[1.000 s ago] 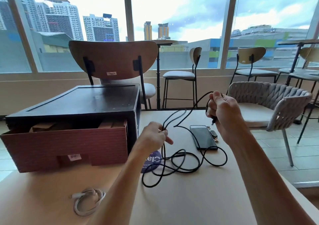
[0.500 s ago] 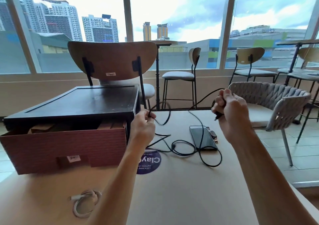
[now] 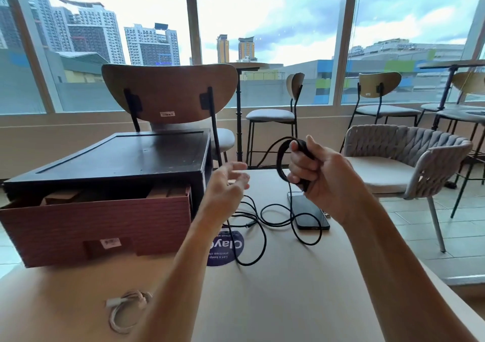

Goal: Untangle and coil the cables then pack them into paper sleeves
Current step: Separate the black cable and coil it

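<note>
My right hand [image 3: 319,173] is raised above the table, shut on a small coil of the black cable [image 3: 282,157]. The rest of the black cable [image 3: 258,223] hangs down and lies in loose loops on the table. A little to the left and lower, my left hand [image 3: 227,186] hovers blurred, its fingers apart and nothing in them. A coiled white cable [image 3: 126,310] rests near the table's front left. Brown paper sleeves [image 3: 63,197] stick out of the red cardboard box [image 3: 99,223].
A black phone [image 3: 309,211] lies under the cable loops. A dark wooden tray [image 3: 118,157] sits on top of the red box. A round blue sticker [image 3: 225,249] is on the table [image 3: 301,302]. Chairs stand behind and to the right of the table.
My right hand has wound another loop of black cable into its grip. My left hand has let go of the cable and opened, moving right toward the right hand.
</note>
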Tool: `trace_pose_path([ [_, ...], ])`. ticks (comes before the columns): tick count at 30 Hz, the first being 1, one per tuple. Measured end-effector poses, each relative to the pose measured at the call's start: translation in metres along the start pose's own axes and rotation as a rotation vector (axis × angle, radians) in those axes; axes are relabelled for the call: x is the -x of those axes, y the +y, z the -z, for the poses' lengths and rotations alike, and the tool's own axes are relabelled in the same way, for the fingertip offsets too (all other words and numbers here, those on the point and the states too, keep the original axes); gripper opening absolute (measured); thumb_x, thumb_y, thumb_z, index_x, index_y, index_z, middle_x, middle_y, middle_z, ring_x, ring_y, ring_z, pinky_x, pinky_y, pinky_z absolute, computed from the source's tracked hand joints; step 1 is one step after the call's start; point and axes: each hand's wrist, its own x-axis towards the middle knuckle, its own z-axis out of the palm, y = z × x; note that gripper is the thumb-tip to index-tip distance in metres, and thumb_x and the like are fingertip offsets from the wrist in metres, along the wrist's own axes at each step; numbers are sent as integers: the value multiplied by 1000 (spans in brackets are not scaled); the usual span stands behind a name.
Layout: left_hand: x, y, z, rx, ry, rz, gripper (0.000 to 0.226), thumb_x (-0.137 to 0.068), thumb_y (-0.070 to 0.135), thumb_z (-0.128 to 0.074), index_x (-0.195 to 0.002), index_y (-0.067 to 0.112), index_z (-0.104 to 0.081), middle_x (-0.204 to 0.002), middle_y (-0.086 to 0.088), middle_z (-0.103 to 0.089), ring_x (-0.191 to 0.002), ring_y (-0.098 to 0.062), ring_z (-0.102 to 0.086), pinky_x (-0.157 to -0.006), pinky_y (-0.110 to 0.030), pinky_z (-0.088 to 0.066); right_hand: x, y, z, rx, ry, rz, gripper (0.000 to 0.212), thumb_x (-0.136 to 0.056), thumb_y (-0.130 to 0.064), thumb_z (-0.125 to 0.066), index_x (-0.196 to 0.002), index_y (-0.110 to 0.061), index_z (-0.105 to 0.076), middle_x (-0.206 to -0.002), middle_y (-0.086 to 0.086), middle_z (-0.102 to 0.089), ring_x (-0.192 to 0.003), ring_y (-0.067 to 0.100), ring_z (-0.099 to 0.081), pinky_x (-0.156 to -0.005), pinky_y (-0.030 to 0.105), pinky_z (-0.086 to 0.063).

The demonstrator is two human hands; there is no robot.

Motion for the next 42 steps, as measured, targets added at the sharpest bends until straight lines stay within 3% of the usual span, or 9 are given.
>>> trace_pose_path([
  [6, 2, 12, -1, 127, 37, -146, 31, -103, 19, -52, -133, 21, -61, -132, 9, -61, -115, -1, -58, -91, -27, -55, 0, 2, 0, -175, -145, -139, 30, -101, -19, -35, -90, -6, -60, -55, -7, -31, -47, 7, -27, -52, 21, -38],
  [11, 2, 6, -4, 67, 4, -139, 20, -100, 20, -58, -94, 31, -72, -93, 6, -74, -98, -13, -69, -92, -36, -56, -2, 3, 2, -235, -327, -138, 27, -103, -18, -34, -99, -8, -58, -61, -8, -39, -51, 5, -36, -60, 20, -44],
  [14, 0, 2, -4, -8, -16, -143, 20, -101, 24, -56, -90, 23, -73, -83, 2, -71, -83, -5, -66, -77, -20, -50, -4, 2, 2, -230, -367, -38, 24, -104, -17, -30, -102, -9, -53, -66, -8, -45, -55, 5, -42, -66, 23, -48],
  [20, 1, -7, -8, -253, -33, -150, 22, -103, 20, -53, -88, 19, -69, -78, 6, -63, -71, -3, -58, -60, -8, -43, -4, -4, -3, -284, -105, 225, 28, -105, -14, -32, -93, -8, -57, -78, 0, -59, -66, 11, -55, -73, 25, -51],
  [24, 5, -1, -11, -276, -190, -118, 12, -104, 16, -50, -100, 16, -62, -90, -3, -66, -71, -5, -66, -70, -25, -56, -4, -3, -8, -195, 174, 357, 30, -106, -12, -34, -92, -9, -61, -94, 8, -75, -81, 18, -69, -82, 29, -55],
  [28, 10, 6, -24, -103, 119, -176, 11, -101, 8, -53, -105, 19, -54, -91, -4, -60, -69, -13, -72, -58, -23, -56, -3, -1, -9, 98, 221, 409, 24, -107, -10, -31, -101, -14, -54, -106, 7, -76, -94, 20, -72, -87, 28, -53],
  [31, 8, 2, -28, -134, 244, -185, 13, -100, 7, -56, -104, 18, -60, -96, -8, -60, -68, -16, -70, -62, -31, -61, -4, -1, -11, 202, 179, 436, 22, -107, -10, -30, -100, -16, -50, -109, 7, -75, -90, 20, -71, -92, 30, -51],
  [37, 11, -1, -30, -513, -29, -98, 15, -98, 7, -59, -99, 16, -70, -96, -3, -66, -82, -18, -65, -71, -33, -56, -5, 3, -12, 265, 129, 449, 21, -107, -10, -31, -104, -16, -51, -106, 1, -76, -95, 21, -71, -98, 34, -49],
  [42, 18, 18, -24, -508, -447, -90, 20, -102, 14, -52, -99, 16, -72, -90, 1, -63, -78, -10, -57, -68, -21, -49, -7, 9, -3, 569, 137, 436, 25, -108, -10, -29, -129, -10, -44, -112, 2, -73, -96, 18, -72, -94, 28, -51],
])
